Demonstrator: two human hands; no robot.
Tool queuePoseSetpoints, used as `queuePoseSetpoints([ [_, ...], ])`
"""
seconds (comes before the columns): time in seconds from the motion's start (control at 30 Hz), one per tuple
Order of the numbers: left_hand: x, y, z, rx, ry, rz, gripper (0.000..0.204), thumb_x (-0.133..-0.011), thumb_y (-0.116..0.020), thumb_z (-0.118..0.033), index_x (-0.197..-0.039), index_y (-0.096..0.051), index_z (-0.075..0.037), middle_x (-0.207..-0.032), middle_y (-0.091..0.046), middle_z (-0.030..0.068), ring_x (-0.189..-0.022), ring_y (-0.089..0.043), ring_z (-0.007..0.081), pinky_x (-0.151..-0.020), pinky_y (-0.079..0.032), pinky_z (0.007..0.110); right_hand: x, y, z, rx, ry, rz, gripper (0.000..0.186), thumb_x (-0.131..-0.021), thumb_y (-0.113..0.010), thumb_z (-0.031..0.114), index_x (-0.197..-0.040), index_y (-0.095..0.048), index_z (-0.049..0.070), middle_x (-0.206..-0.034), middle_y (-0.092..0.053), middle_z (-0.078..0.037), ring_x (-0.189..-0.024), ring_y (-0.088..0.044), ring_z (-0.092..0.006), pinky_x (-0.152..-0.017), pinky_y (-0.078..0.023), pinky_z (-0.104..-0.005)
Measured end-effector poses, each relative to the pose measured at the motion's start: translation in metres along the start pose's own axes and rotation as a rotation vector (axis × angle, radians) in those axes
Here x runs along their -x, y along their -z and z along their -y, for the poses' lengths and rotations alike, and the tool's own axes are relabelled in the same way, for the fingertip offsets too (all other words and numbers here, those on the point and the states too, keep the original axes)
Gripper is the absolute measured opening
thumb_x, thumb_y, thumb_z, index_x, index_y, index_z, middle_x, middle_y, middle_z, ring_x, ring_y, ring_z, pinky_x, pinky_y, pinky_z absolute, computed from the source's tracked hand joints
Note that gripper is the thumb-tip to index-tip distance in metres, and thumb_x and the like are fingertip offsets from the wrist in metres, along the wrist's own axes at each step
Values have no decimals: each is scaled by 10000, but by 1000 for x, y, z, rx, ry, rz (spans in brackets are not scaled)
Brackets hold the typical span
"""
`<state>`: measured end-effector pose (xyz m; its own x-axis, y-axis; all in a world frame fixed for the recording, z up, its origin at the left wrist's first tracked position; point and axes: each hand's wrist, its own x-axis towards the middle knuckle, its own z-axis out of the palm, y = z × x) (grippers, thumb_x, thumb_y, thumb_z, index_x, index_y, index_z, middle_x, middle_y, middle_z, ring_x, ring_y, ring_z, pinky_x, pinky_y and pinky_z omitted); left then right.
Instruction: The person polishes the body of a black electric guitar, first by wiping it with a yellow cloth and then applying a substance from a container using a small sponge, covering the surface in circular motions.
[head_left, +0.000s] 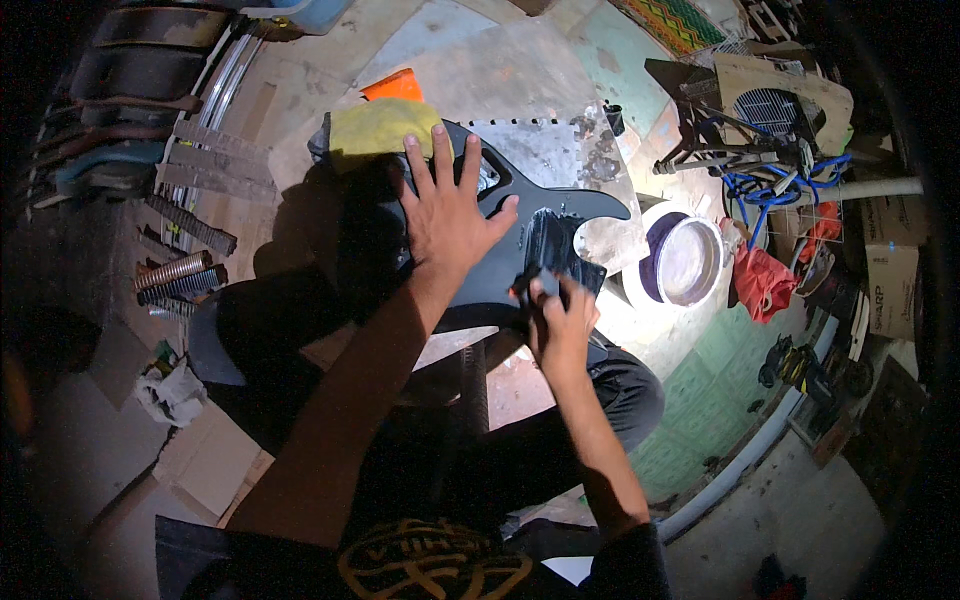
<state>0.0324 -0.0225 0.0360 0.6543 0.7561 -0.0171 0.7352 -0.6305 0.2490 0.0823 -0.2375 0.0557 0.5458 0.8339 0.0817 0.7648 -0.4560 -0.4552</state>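
Across my lap lies a glossy black panel (485,265) that looks like an electric guitar body, with a curved horn at its right and a cutout near the far edge. My left hand (445,205) rests flat on it, fingers spread, the longest fingertips reaching a yellow cloth (375,130) draped over the far left edge. Near the right end, my right hand (562,325) is closed on a small dark block (543,280) against the surface. Beside it the black finish looks wet and streaked (555,240). The block's underside is hidden.
A round white bucket (690,262) stands to the right of the body. Beyond it are a red cloth (762,280), blue cord (775,190) and cardboard boxes (890,260). An orange object (395,85) lies past the yellow cloth. Coiled springs (180,275) sit at the left.
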Motion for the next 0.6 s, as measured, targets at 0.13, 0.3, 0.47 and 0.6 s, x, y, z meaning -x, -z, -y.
queuePoseSetpoints([
  [0.13,-5,-2,1,35,-8,-26,885,-850,-644,-588,-1581,-351,-185,-1662,-177,212,-1505,-132,514,-1099,-300,653,-62,-4,3,6,-87,-82,518,-819,-723,57,-1302,-623,218,-1290,-573,-211,-1133,-549,-407,-940,-393,-521],
  [0.3,-2,-1,-1,-3,-8,-15,851,-872,-620,-571,-1579,-354,-179,-1663,-179,212,-1507,-127,514,-1104,-295,658,10,-10,4,-36,-75,-2,513,-818,-711,62,-1292,-623,236,-1298,-572,-203,-1144,-536,-426,-940,-391,-538],
  [0.47,-2,-2,1,86,8,-6,844,-878,-606,-574,-1578,-357,-176,-1661,-184,211,-1508,-122,514,-1110,-273,672,-75,-1,11,-1,-157,-65,464,-838,-707,68,-1279,-619,182,-1299,-568,-212,-1181,-519,-420,-961,-376,-547],
  [0.6,-5,3,1,-25,1,-17,839,-875,-602,-586,-1571,-374,-178,-1660,-195,202,-1508,-122,512,-1108,-295,658,3,-16,10,-32,-113,-93,440,-830,-726,86,-1248,-648,198,-1270,-582,-203,-1147,-545,-403,-943,-384,-515],
])
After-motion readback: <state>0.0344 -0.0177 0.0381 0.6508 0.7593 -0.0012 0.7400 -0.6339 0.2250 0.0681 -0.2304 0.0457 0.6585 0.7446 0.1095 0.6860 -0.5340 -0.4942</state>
